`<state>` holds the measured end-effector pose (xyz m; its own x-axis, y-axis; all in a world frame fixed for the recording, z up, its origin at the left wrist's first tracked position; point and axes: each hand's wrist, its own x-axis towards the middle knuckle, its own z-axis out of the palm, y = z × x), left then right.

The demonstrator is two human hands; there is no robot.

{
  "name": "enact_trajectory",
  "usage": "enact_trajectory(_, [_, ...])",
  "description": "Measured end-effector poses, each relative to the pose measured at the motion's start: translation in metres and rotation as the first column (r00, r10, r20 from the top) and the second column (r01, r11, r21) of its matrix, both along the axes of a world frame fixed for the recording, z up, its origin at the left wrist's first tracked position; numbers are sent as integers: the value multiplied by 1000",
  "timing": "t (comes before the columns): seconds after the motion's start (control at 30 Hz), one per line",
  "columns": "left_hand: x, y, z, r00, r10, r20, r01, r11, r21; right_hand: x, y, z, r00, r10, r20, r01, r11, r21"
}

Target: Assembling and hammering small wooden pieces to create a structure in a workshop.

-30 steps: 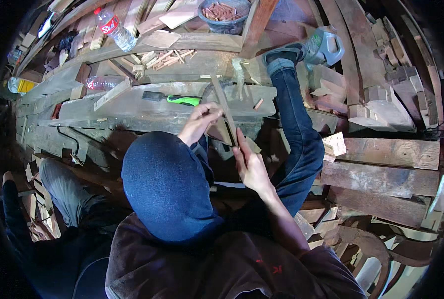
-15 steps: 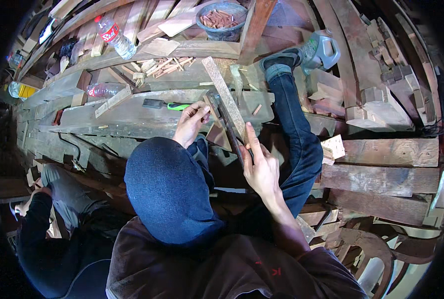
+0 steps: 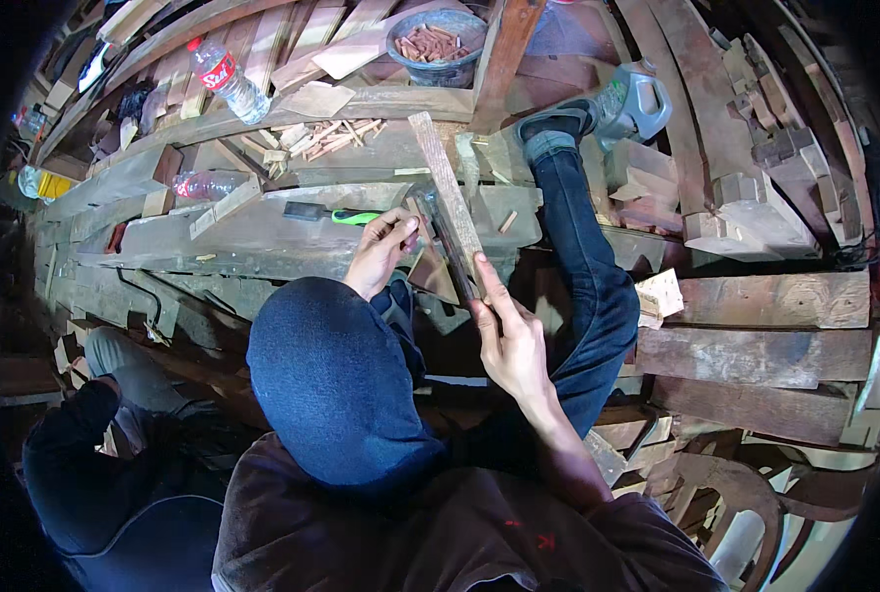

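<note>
The right hand (image 3: 514, 345) was closed around the lower end of a wooden strip (image 3: 445, 178), its index finger laid along the wood and its thumb near a dark bar (image 3: 458, 266) running close beside the strip's left side. The strip slanted up and leftward from that hand, its far end free. The left hand (image 3: 381, 252), just left of the bar, had its thumb and fingertips drawn together by a thin brown piece (image 3: 424, 229); whether they pinched it could not be told. The right leg (image 3: 598, 266), in blue denim, stretched forward to the right of the strip. Beyond the left hand, a tool with a green handle (image 3: 354, 217) and a flat dark blade lay on a broad plank (image 3: 262, 222). Past the plank were a pile of small sticks (image 3: 336, 138), a bucket (image 3: 450, 72) holding short wooden pieces (image 3: 430, 44), and a clear bottle (image 3: 228, 79) with a red cap. A translucent jug (image 3: 642, 104) lay near the shoe (image 3: 558, 118). Farther out, long boards (image 3: 756, 301) filled the right side, and a co-worker's dark sleeve (image 3: 70, 444) showed at lower left.
</note>
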<state>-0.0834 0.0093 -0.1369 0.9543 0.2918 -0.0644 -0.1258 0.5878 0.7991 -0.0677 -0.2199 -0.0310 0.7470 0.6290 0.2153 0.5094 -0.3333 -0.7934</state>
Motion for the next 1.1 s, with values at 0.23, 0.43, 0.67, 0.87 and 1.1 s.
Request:
enact_trajectory(0.23, [0, 2, -1, 1000, -17, -8, 17, 1000, -11, 0, -9, 12, 678, 178, -713, 51, 956, 288])
enact_trajectory(0.43, [-2, 0, 1, 998, -48, 46, 50, 998, -43, 5, -16, 16, 468, 299, -831, 77, 924, 375])
enact_trajectory(0.67, [-1, -2, 2, 998, -52, 38, 54, 997, -60, 3, -18, -4, 638, 39, -769, 112, 983, 143])
enact_trajectory(0.87, [0, -1, 1, 994, -88, 67, 92, 994, -62, 7, -17, -8, 827, 8, -562, 78, 989, 129])
enact_trajectory(1.1, [2, -5, -5, 997, -51, -56, 52, 998, 25, 4, -21, -26, 998, 8, 69, 7, 977, -215])
